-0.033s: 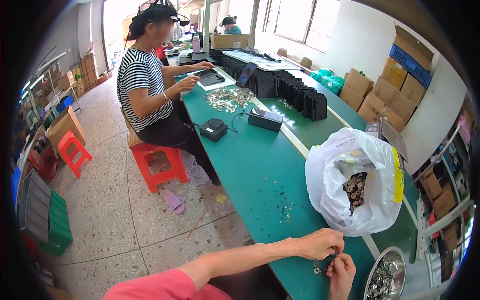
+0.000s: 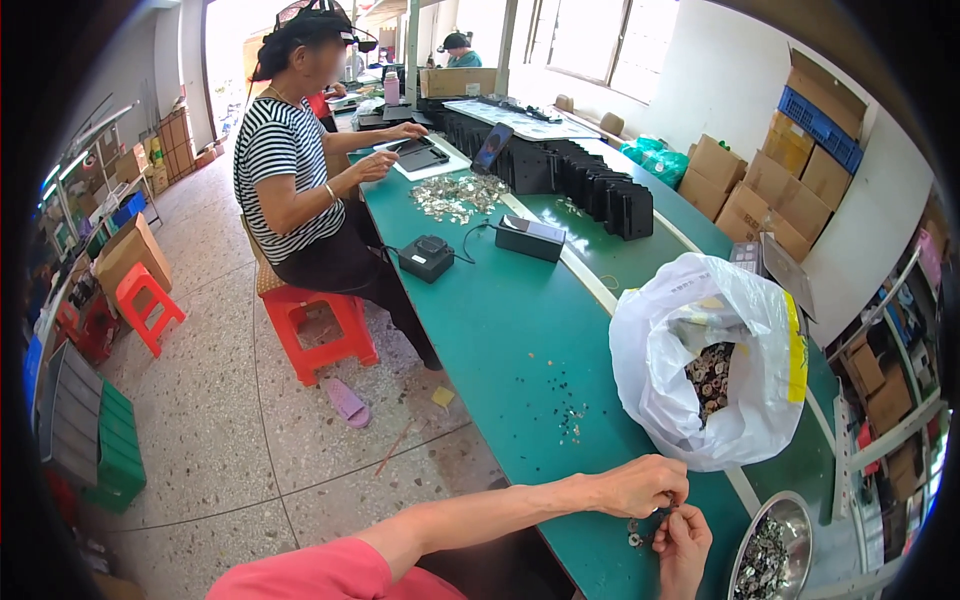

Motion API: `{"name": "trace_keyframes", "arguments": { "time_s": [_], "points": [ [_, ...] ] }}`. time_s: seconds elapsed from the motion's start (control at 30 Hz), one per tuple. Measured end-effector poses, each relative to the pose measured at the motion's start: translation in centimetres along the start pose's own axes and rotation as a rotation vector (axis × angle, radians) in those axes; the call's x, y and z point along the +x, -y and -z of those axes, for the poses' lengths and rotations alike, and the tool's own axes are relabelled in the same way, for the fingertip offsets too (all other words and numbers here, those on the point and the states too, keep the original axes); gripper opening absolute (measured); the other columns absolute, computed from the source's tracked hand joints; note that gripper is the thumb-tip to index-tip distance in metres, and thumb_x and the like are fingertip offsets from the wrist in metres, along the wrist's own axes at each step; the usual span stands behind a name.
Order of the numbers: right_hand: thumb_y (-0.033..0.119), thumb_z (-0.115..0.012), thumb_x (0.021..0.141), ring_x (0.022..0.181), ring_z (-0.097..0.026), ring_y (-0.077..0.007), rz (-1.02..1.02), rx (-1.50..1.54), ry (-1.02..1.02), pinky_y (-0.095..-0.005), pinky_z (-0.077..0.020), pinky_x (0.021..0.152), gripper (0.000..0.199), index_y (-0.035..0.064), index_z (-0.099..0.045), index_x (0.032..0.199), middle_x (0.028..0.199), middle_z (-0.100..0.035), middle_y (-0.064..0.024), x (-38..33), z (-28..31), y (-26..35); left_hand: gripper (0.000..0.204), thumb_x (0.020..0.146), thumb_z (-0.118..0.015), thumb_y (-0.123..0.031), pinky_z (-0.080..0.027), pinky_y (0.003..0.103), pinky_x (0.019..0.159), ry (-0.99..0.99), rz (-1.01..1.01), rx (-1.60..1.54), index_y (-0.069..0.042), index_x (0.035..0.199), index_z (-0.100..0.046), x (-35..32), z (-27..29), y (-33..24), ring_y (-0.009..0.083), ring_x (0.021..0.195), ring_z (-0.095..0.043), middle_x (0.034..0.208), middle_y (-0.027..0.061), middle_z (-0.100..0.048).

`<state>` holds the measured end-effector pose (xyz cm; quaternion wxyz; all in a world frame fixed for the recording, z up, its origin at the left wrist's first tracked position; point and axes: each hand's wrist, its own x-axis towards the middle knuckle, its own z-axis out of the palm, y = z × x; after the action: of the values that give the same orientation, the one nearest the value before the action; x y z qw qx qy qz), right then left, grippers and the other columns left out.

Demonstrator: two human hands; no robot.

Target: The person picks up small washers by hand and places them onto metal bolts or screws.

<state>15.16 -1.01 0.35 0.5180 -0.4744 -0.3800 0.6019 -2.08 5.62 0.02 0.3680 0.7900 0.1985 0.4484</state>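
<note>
My left hand (image 2: 640, 488) and my right hand (image 2: 682, 542) meet over the green tabletop at its near edge, fingertips pinched together. Between them is something small and dark that the fingers mostly hide. A few small round metal parts (image 2: 634, 532) lie on the table just under my fingers. Close by on the right stands a steel bowl (image 2: 800, 528) holding many small metal pieces. Beyond my hands, an open white plastic bag (image 2: 640, 370) contains a heap of round metal parts (image 2: 712, 382).
Tiny black and silver bits (image 2: 568, 410) are scattered on the green table (image 2: 500, 330). Farther off are a black adapter box (image 2: 530, 238), a black device with a cable (image 2: 427, 258), a pile of metal pieces (image 2: 458, 197) and a row of black panels (image 2: 600, 190). A co-worker (image 2: 290, 170) sits at the left.
</note>
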Motion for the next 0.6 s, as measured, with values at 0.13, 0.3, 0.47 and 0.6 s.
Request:
{"name": "trace_keyframes", "arguments": {
  "time_s": [0.13,0.3,0.47,0.6],
  "points": [
    [0.007,-0.062,0.088,0.053,-0.052,-0.0092,-0.039,-0.008,0.011,-0.0180,-0.0395,0.044,0.013,-0.0010,-0.057,0.097,0.070,-0.057,-0.0042,-0.08,-0.64,0.25,0.009,0.070,-0.058,0.006,-0.044,0.040,0.064,0.002,-0.033,-0.031,0.002,0.078,-0.059,-0.03,-0.36,-0.05,0.0315,0.075,-0.056,0.080,0.0124,-0.054],
    [0.008,-0.061,0.089,0.054,-0.051,-0.0075,-0.008,-0.025,0.018,-0.0170,-0.0372,0.044,0.012,-0.0006,-0.057,0.096,0.071,-0.057,-0.0032,0.05,-0.82,0.47,0.013,0.071,-0.058,0.006,-0.045,0.038,0.066,0.022,-0.093,-0.054,0.003,0.083,-0.060,0.34,0.06,0.09,0.0300,0.078,-0.057,0.082,0.0125,-0.055],
    [0.013,-0.060,0.091,0.054,-0.048,-0.0064,-0.015,-0.023,-0.040,-0.0171,-0.0346,0.044,0.012,0.0014,-0.057,0.092,0.071,-0.055,-0.0018,0.01,-0.85,0.53,0.022,0.069,-0.061,0.008,-0.046,0.039,0.068,0.044,-0.047,-0.046,0.003,0.090,-0.062,0.20,0.13,0.09,0.0296,0.081,-0.058,0.087,0.0122,-0.057],
    [0.014,-0.059,0.091,0.054,-0.047,-0.0059,0.006,-0.008,-0.024,-0.0168,-0.0324,0.044,0.012,0.0021,-0.057,0.092,0.072,-0.054,-0.0015,-0.10,-0.65,0.53,0.022,0.069,-0.061,0.008,-0.046,0.039,0.067,0.037,-0.054,-0.035,0.003,0.090,-0.062,0.04,-0.03,0.08,0.0296,0.081,-0.058,0.087,0.0124,-0.057]
  ]
}}
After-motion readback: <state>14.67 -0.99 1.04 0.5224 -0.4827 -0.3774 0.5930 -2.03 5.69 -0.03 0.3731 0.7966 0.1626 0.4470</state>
